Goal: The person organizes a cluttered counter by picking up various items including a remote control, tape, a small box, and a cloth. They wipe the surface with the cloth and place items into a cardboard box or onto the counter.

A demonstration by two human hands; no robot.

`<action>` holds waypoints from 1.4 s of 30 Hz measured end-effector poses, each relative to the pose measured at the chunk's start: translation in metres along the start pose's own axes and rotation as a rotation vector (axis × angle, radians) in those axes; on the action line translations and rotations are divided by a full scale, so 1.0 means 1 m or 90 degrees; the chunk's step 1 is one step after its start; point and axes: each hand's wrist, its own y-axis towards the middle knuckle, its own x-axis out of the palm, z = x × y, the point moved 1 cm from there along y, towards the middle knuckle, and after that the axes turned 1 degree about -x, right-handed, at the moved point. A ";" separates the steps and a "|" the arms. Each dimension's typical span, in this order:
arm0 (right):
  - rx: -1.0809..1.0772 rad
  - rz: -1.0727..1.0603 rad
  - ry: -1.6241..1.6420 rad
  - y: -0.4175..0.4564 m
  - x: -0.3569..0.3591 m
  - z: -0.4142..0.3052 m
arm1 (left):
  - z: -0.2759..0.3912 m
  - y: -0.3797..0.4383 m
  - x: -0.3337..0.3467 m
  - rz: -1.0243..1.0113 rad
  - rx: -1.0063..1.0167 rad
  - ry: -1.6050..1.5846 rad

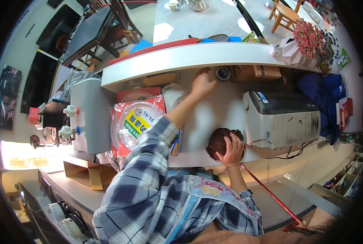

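Observation:
My right hand [232,149] is curled over a bunched dark brown cloth or soft bag [219,141] near the front edge of the white counter [190,137]. My left hand [203,84] reaches to the back of the counter, beneath the raised white ledge, with its thumb spread to the right. Its fingertips are in shadow, and whether they touch or hold something brown cannot be told. Just right of them is a small round dark-topped object with a pale rim [223,73].
A grey and black printer [282,122] stands to the right, with blue cloth [322,94] beyond. Left are plastic-wrapped red packages [138,122] and a grey box-shaped unit with taps [91,116]. Cardboard boxes [267,72] sit under the raised white ledge [193,55].

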 end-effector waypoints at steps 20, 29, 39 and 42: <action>-0.013 0.020 0.008 0.003 -0.006 -0.005 | -0.153 0.010 -0.152 -0.178 -0.192 0.456; -0.010 0.017 0.006 0.001 -0.003 -0.001 | -0.091 0.020 -0.131 -0.231 -0.070 0.401; -0.007 0.013 0.003 0.002 -0.003 -0.001 | -0.081 0.020 -0.137 -0.229 -0.051 0.415; -0.001 0.020 0.003 0.002 -0.001 -0.001 | -0.074 0.017 -0.149 -0.287 -0.017 0.377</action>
